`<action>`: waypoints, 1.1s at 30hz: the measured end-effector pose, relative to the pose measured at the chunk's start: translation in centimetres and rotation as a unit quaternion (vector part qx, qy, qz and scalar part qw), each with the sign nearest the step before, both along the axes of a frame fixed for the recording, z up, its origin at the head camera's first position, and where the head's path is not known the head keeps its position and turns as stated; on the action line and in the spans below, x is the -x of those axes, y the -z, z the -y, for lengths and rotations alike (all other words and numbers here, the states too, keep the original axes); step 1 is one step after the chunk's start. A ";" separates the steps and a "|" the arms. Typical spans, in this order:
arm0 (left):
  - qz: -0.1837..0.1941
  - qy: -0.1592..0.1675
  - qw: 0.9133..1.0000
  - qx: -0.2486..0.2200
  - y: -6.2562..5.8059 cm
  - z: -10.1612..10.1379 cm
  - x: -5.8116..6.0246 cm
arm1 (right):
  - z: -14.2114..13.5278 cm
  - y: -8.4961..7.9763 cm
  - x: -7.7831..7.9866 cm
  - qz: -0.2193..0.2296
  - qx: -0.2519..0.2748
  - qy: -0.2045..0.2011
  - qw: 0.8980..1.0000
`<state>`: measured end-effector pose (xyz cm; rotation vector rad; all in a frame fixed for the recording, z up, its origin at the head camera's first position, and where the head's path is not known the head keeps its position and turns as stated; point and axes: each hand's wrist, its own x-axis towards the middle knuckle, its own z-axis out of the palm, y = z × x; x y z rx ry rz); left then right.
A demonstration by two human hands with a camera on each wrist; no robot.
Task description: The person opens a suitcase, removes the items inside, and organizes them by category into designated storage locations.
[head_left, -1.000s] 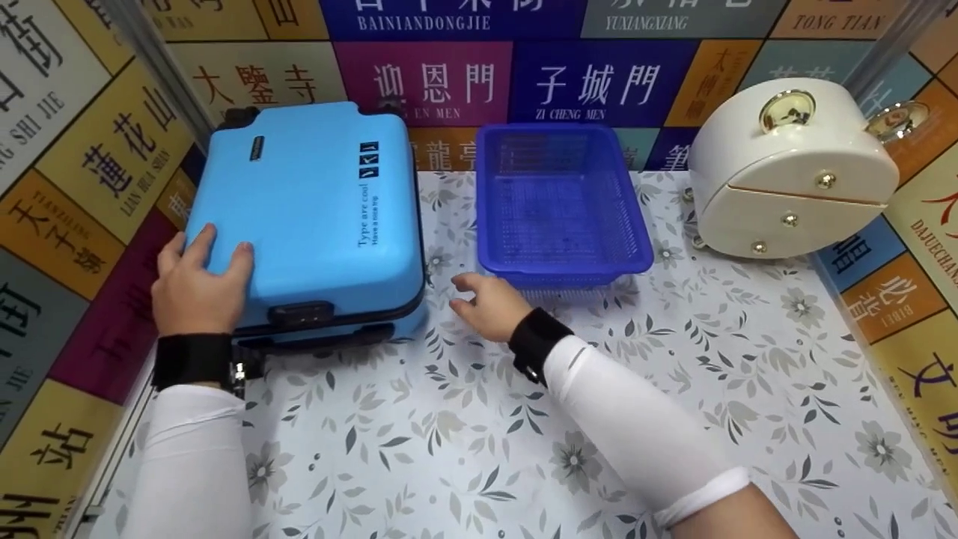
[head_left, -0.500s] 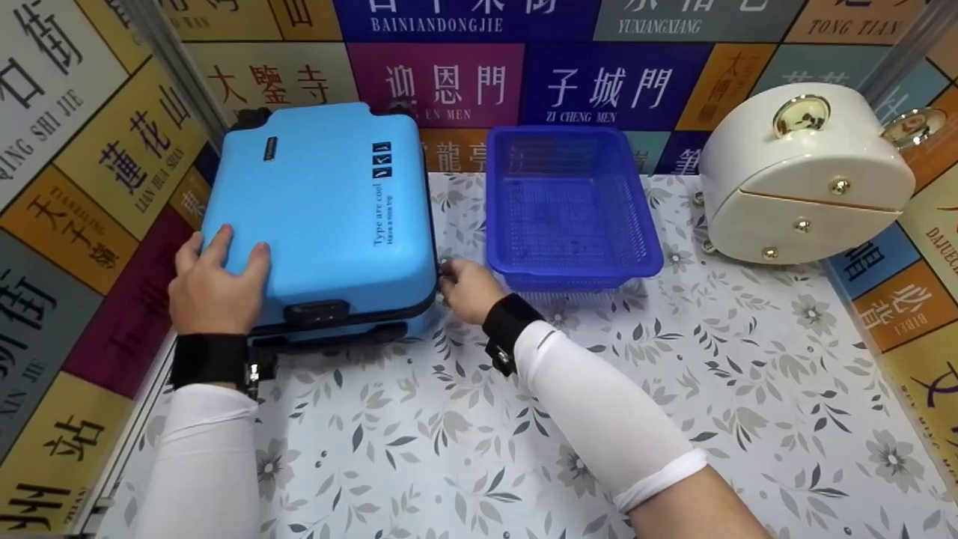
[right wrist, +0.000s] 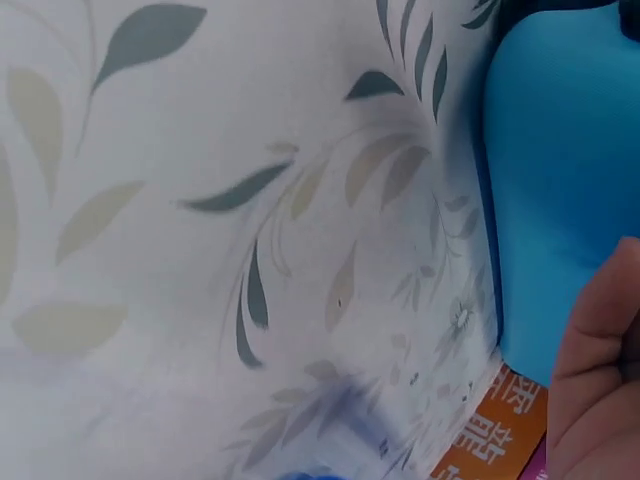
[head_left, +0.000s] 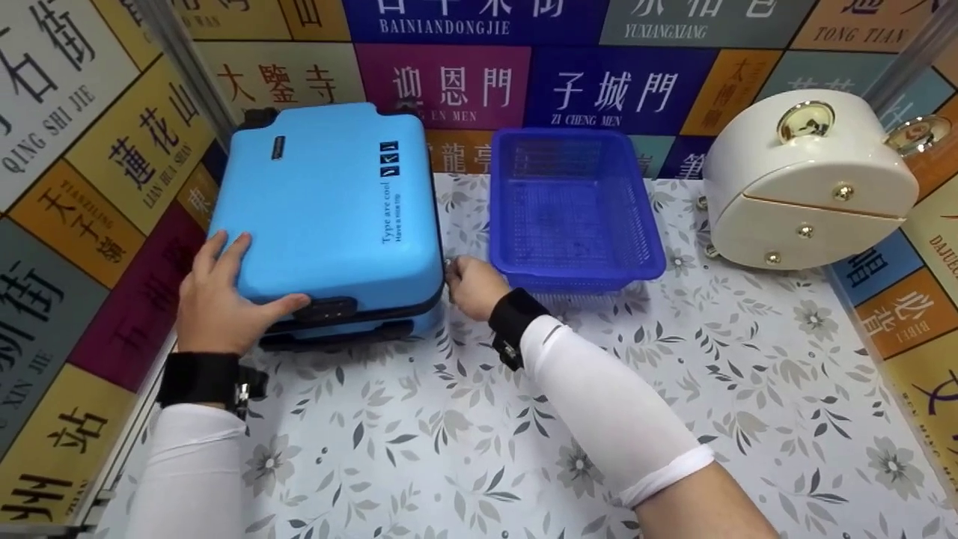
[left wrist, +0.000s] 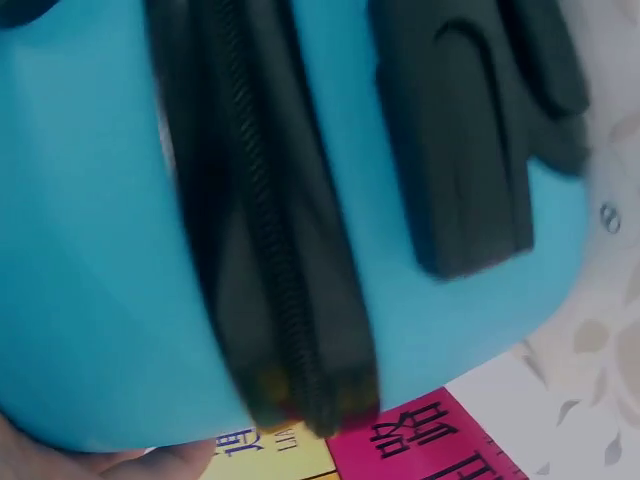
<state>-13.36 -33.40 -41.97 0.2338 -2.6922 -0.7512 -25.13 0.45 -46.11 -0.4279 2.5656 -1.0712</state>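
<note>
A light blue hard-shell suitcase [head_left: 329, 202] lies flat on the left of the table. My left hand [head_left: 224, 303] rests on its near left corner, fingers spread and thumb beside the black front fitting [head_left: 322, 308]. The left wrist view shows the black zipper [left wrist: 265, 200] along the suitcase's side, a black handle [left wrist: 450, 150] and a bit of my left hand [left wrist: 130, 468]. At the suitcase's right side my right hand [head_left: 477, 288] has curled fingers and seems to pinch a small zipper pull, mostly hidden. Only part of my right hand [right wrist: 600, 370] enters the right wrist view.
Close by on the right stands a blue plastic basket [head_left: 576, 273]. Further right is a cream rounded case [head_left: 808, 187] with gold knobs and handles. Sign-printed walls [head_left: 441, 82] enclose the floral-covered table [head_left: 419, 464] at the back and sides.
My right hand has moved left to the suitcase's side and curled its fingers. My left hand has shifted towards the front edge, its thumb now stretched to the right. The suitcase stays put.
</note>
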 end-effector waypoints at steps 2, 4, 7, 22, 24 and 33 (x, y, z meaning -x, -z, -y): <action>-0.002 -0.009 1.000 -0.004 0.2 -0.1 0.0 | -0.4 -0.3 -0.3 -0.002 -0.016 -0.014 1.000; -0.004 -0.014 1.000 -0.004 0.3 -0.3 0.1 | -0.7 -0.6 -0.9 0.008 -0.024 -0.028 0.999; -0.005 -0.017 1.000 -0.001 0.3 -0.6 0.3 | -1.0 -0.8 -2.0 0.003 -0.033 -0.044 0.999; -0.017 -0.052 0.998 0.000 0.7 -4.7 -0.1 | -2.4 -0.3 -2.7 -0.029 0.004 0.018 0.999; -0.018 -0.054 0.998 0.003 0.6 -4.9 -0.1 | -2.4 -0.2 -2.9 -0.024 0.012 0.013 1.000; -0.018 -0.070 0.997 0.014 0.5 -6.0 -0.5 | -2.1 0.1 -3.4 0.006 0.048 0.048 0.998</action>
